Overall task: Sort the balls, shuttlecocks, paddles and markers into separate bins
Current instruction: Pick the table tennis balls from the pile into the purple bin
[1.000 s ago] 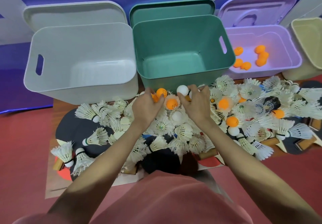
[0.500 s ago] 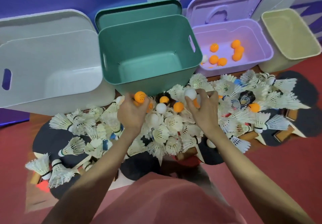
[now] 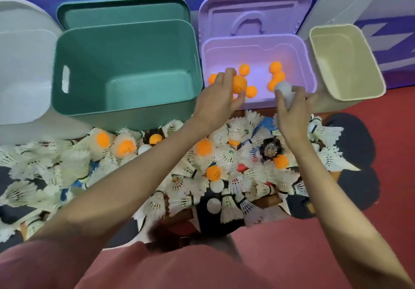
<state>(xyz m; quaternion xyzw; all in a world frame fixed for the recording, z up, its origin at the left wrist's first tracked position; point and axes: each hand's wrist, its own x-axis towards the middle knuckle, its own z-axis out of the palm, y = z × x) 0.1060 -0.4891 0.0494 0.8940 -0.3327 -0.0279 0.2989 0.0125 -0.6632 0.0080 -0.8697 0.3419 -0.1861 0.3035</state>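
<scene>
both hands are out over the near rim of the purple bin (image 3: 298,48), and that is the relation the drop turns on: the bin floor lies straight below and just beyond the fingers, so letting go should be enough. the left hand (image 3: 215,102) curls around an orange ball (image 3: 239,84), perhaps with another tucked beneath, though i cannot tell. the right hand (image 3: 292,109) pinches a white ball (image 3: 283,88) at its fingertips, with what looks like a second white one lower in the grip. the balls are round, so no long axis matters. about 7 orange balls already lie loose in the purple bin. of 4 bins, the green bin (image 3: 125,68), the cream bin (image 3: 347,61) on the right and the white bin (image 3: 20,75) on the left hold nothing that i can see. in the near pile i count about 7 orange and 3 white balls among dozens of shuttlecocks (image 3: 233,205); dark paddles (image 3: 357,145) lie underneath, too buried to count; markers i cannot make out.
</scene>
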